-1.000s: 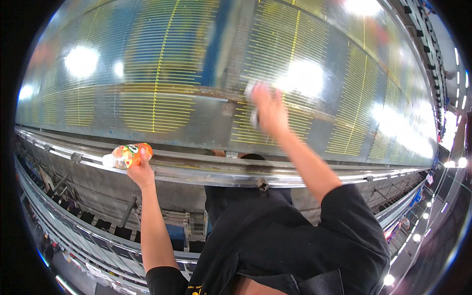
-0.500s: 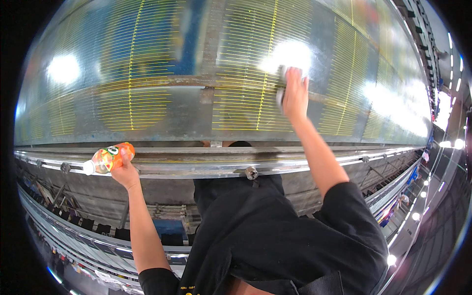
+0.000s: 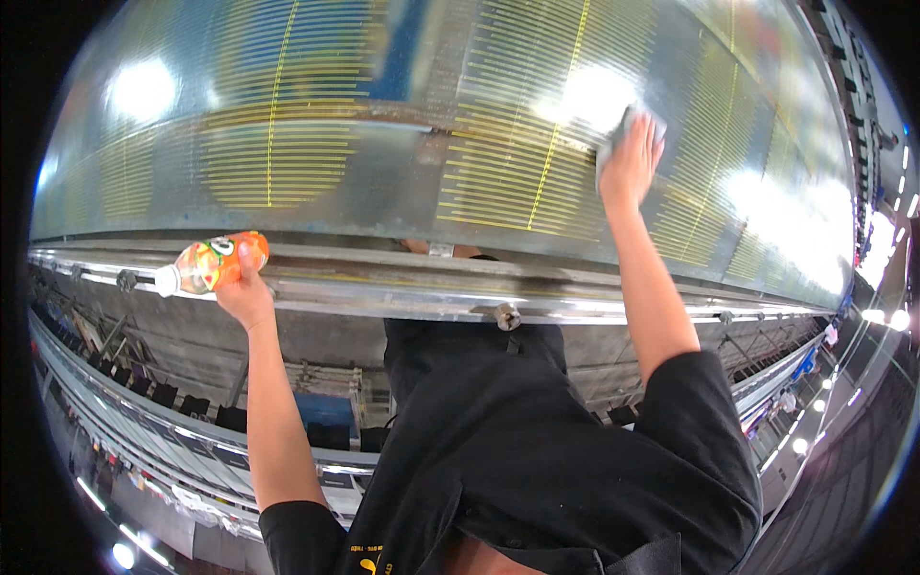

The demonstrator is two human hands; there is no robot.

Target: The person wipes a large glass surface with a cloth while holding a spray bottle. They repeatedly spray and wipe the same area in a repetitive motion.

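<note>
My left hand is wrapped round a clear plastic bottle with an orange label and a white cap. The bottle lies on its side in my grip, cap pointing left, over the metal rail. Farther off to the right, my right hand presses a grey cloth against the glossy table surface. Its fingers lie over the cloth, which sticks out on both sides of them. Yellow ruled lines cover the surface in several blocks beside the cloth.
A metal rail with a round knob runs along the table's near edge, between it and my body. Behind me stand more long rails and frames with dark pieces along them. Bright lamp reflections shine on the surface.
My right hand has slid the cloth to the right across the surface. The bottle stays in my left hand, and the whole view has shifted a little.
</note>
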